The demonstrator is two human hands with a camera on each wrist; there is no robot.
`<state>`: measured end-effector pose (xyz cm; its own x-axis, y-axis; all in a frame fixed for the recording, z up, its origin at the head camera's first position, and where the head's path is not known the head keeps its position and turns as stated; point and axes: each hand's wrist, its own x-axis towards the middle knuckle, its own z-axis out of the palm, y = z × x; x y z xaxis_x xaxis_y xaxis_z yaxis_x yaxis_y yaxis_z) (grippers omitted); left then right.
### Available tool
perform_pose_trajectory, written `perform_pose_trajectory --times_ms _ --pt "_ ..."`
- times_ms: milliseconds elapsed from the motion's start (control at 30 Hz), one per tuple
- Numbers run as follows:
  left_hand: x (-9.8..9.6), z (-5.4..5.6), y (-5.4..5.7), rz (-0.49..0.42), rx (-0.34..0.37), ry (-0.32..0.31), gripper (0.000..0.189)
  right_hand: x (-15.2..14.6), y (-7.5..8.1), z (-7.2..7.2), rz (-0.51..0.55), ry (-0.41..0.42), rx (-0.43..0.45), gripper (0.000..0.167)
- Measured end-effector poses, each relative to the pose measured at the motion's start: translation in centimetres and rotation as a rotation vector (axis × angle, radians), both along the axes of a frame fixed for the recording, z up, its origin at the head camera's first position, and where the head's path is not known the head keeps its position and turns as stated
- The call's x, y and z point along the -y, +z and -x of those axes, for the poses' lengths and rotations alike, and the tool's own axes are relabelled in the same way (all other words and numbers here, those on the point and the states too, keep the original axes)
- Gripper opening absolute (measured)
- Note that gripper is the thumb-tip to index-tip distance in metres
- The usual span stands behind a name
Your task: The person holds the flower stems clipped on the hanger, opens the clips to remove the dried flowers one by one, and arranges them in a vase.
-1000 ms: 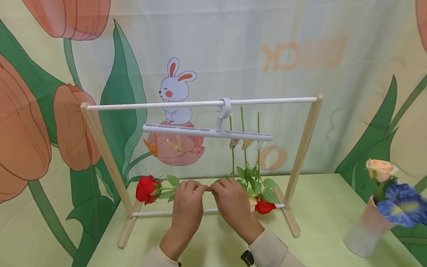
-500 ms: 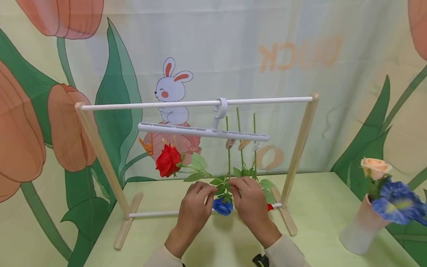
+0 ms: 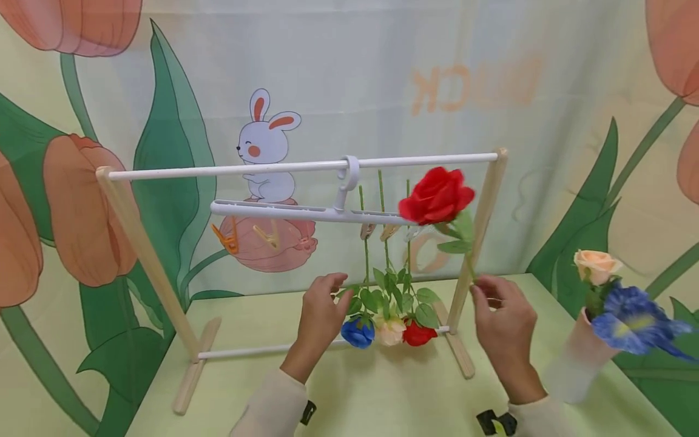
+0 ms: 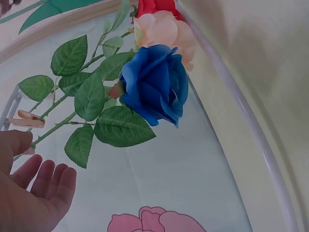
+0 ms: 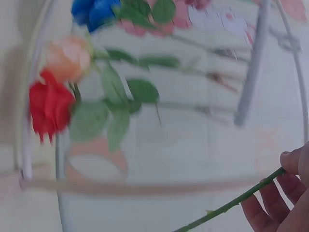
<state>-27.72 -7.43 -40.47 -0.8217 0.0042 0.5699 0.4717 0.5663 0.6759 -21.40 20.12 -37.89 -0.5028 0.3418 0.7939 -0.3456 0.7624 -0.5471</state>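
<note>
My right hand [image 3: 505, 328] pinches the green stem [image 5: 227, 205] of a red rose [image 3: 437, 197], raised with its bloom up in front of the hanger's right end. My left hand [image 3: 323, 312] holds nothing; its fingers are loosely bent beside the leaves of the hanging flowers. Upside down from clips on the pale grey hanger [image 3: 273, 210] hang a blue rose [image 4: 157, 84], a peach rose [image 3: 390, 332] and a second red rose [image 3: 419, 332]. An orange clip [image 3: 229, 238] and a yellow clip [image 3: 269, 235] on the hanger's left half hold nothing.
The hanger hooks over the white top bar [image 3: 229, 170] of a wooden-legged rack [image 3: 147, 261] on a pale green table [image 3: 262, 400]. A pink and white vase [image 3: 579, 361] with a peach rose and a blue flower stands at the right. A printed curtain hangs behind.
The held red rose has gone from the left side, pointing left, to the right with its bloom up. My right hand has moved right with it, and my left hand has come off the stem.
</note>
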Motion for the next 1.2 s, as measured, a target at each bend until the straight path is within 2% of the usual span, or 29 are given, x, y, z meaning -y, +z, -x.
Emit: perform_pose_trajectory --times_ms 167,367,500,700,833,900,967,1100,1200 --pt "-1.0 0.9 0.7 -0.068 0.08 -0.033 0.03 -5.2 1.7 -1.0 0.098 -0.165 0.041 0.018" --pt "-1.8 1.5 1.1 -0.127 0.109 -0.024 0.033 -10.3 2.9 -1.7 0.218 -0.276 0.029 0.027" --pt "-2.1 2.0 1.1 -0.162 0.155 -0.002 0.037 -12.3 3.3 -1.9 0.294 -0.327 0.002 0.03" --pt "-2.7 2.5 1.2 -0.178 0.196 -0.026 0.038 -13.7 4.3 -2.3 0.362 -0.438 -0.003 0.033" --pt "-2.8 2.8 1.2 -0.189 0.214 -0.033 0.037 -14.0 5.0 -2.0 0.37 -0.462 -0.013 0.034" --pt "-2.8 3.0 1.3 -0.19 0.221 -0.035 0.035 -14.2 5.1 -1.9 0.377 -0.463 0.013 0.034" --pt "-2.9 3.1 1.3 -0.193 0.228 -0.037 0.033 -14.4 5.0 -1.9 0.389 -0.463 0.07 0.035" --pt "-3.1 3.2 1.5 -0.195 0.232 -0.034 0.029 -15.1 4.5 -2.3 0.425 -0.435 0.251 0.037" --pt "-3.2 3.3 1.6 -0.185 0.235 -0.033 0.028 -15.6 3.9 -2.6 0.449 -0.416 0.278 0.033"
